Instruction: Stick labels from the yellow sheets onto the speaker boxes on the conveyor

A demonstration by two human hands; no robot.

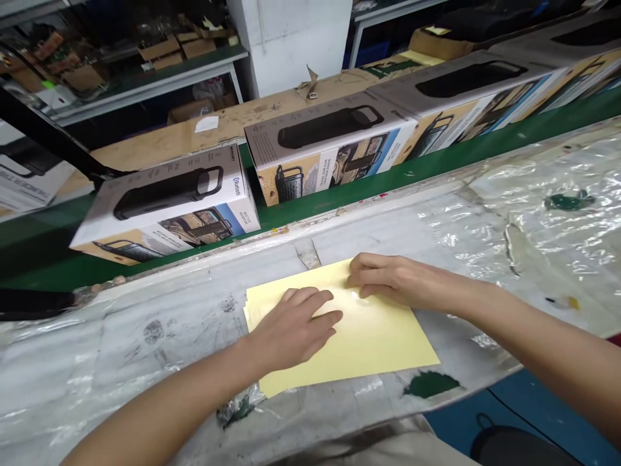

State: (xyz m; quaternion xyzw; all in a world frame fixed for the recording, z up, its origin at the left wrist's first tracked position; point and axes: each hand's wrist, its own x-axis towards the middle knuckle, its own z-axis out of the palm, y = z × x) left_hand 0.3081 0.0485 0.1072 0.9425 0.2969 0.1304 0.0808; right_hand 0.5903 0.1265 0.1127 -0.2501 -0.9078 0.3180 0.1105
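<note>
A small stack of pale yellow sheets [369, 349] lies at a tilt on the plastic-covered bench, its left edges slightly fanned. My left hand [295, 327] rests palm down on the left part of the top sheet, its fingers stretched and somewhat apart. Near the sheet's far right edge, my right hand [383, 278] has its fingers bent and drawn together, with the tips down at the paper. A small shiny, whitish patch [358, 295] shows just below those fingertips; I cannot tell what it is. Whatever the right fingertips pinch is hidden.
Beyond the bench runs a green strip [310, 210] carrying printed speaker boxes, one box [169, 200] at left and another box [330, 142] at centre. A black bar [48, 136] crosses the left side. The bench cover [160, 362] is wrinkled and torn in places. A dark round seat [514, 446] stands below right.
</note>
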